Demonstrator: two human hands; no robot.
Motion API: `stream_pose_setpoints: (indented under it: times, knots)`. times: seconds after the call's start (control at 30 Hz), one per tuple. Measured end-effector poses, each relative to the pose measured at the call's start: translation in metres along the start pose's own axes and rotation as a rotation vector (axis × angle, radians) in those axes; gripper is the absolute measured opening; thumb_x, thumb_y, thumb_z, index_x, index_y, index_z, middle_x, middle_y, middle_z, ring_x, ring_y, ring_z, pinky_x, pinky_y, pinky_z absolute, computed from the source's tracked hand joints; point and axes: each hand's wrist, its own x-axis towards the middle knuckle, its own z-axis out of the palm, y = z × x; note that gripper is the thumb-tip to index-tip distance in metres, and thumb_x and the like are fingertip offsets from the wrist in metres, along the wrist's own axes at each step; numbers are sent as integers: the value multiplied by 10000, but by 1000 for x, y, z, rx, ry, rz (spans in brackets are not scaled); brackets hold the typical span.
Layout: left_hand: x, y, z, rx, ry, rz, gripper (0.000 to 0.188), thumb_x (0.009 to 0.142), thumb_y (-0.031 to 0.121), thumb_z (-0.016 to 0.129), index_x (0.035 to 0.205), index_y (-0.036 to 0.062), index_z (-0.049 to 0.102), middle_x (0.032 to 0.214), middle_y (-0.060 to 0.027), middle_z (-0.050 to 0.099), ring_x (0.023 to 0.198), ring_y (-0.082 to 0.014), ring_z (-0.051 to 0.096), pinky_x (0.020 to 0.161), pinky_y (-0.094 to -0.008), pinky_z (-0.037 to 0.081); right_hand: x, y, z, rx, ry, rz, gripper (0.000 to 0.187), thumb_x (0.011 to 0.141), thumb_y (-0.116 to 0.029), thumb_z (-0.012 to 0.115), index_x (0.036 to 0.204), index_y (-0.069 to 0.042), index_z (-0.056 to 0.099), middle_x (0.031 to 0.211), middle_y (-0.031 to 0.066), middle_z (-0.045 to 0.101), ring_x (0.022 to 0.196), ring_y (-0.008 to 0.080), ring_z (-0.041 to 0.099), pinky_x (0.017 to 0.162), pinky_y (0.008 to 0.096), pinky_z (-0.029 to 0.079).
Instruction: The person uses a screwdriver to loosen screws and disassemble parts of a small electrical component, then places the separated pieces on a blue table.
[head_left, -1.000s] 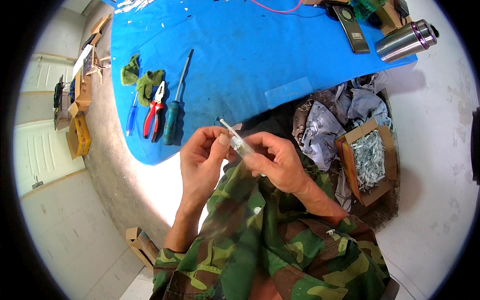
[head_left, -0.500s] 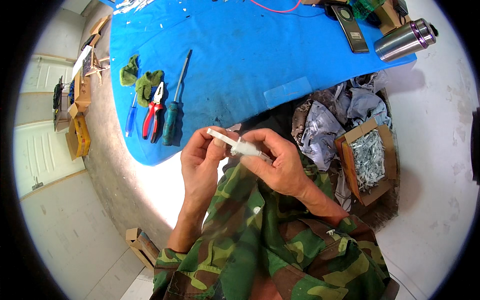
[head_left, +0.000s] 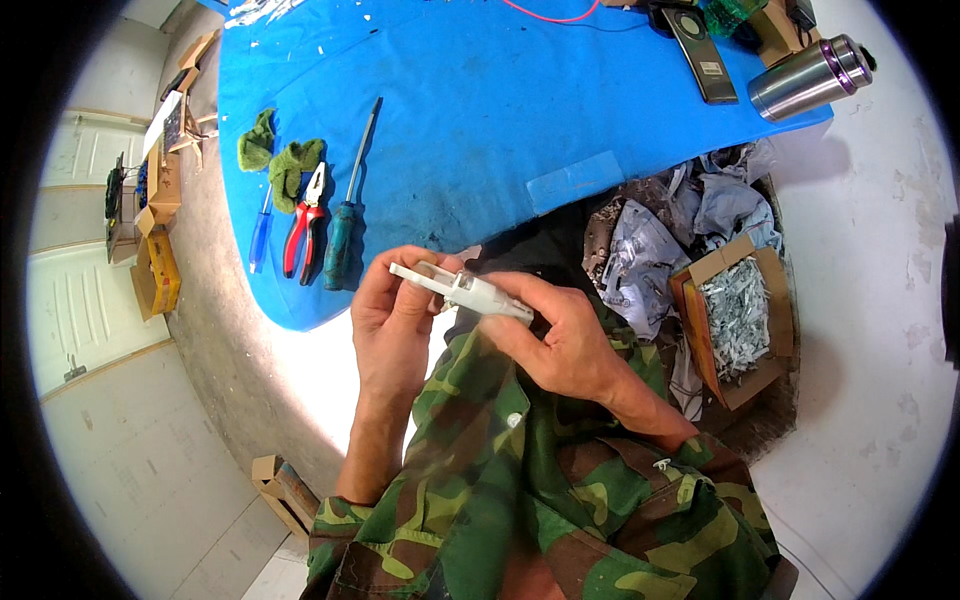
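Note:
A white plastic part (head_left: 484,297), with a long flat arm at one end and a thicker body at the other, is held between both hands above my lap. My left hand (head_left: 388,325) pinches it near the flat arm, thumb on top. Around the thicker body, my right hand (head_left: 562,340) closes with thumb and fingers. The gripping fingertips partly hide the part's underside. Beyond my left hand, on the blue-covered table (head_left: 440,120), lie a teal-handled screwdriver (head_left: 340,245), red-handled pliers (head_left: 297,240) and a blue-handled screwdriver (head_left: 260,242).
Green rags (head_left: 292,172) lie by the tools. A steel bottle (head_left: 800,88) and a dark phone-like device (head_left: 702,62) rest at the table's far right. To my right, an open carton (head_left: 700,345) holds many small whitish pieces, beside crumpled grey plastic bags (head_left: 640,255).
The white part has turned in my fingers, showing more of its slotted side, and its flat arm has shifted left. My left hand has moved slightly left; both hands still hold the part.

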Motion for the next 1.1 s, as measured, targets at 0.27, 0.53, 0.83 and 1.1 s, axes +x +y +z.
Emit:
stream_pose_setpoints:
  times: [0.27, 0.53, 0.83, 1.1]
  knots:
    - [2, 1, -1, -14, -42, 24, 202, 1092, 163, 607, 1208, 9, 666, 1117, -135, 754, 933, -149, 667, 806, -279, 513, -1, -2, 1, -48, 51, -72, 311, 962, -60, 717, 1251, 44, 667, 938, 149, 727, 757, 174, 679, 666, 324, 535]
    - [1, 3, -5, -41, -11, -48, 317, 1073, 231, 564, 1263, -10, 644, 1150, -166, 730, 956, -200, 688, 812, -340, 552, 1, 6, 2, -119, 143, -196, 335, 940, -38, 737, 1257, 52, 671, 1049, 184, 737, 845, 221, 728, 700, 336, 564]
    - [0, 6, -2, 19, 27, 33, 281, 1062, 216, 599, 1237, 5, 662, 1087, -126, 718, 905, -179, 664, 797, -334, 536, 1, 4, 0, -208, 180, -208, 347, 927, -34, 750, 1260, 33, 679, 976, 159, 715, 762, 240, 704, 660, 355, 543]
    - [0, 8, 0, 181, 73, 63, 196, 1055, 177, 664, 1163, 13, 673, 1031, -96, 713, 827, -151, 652, 746, -320, 529, 2, 4, 0, -183, 191, -180, 338, 929, -26, 749, 1258, 23, 686, 972, 155, 712, 751, 243, 695, 658, 351, 539]
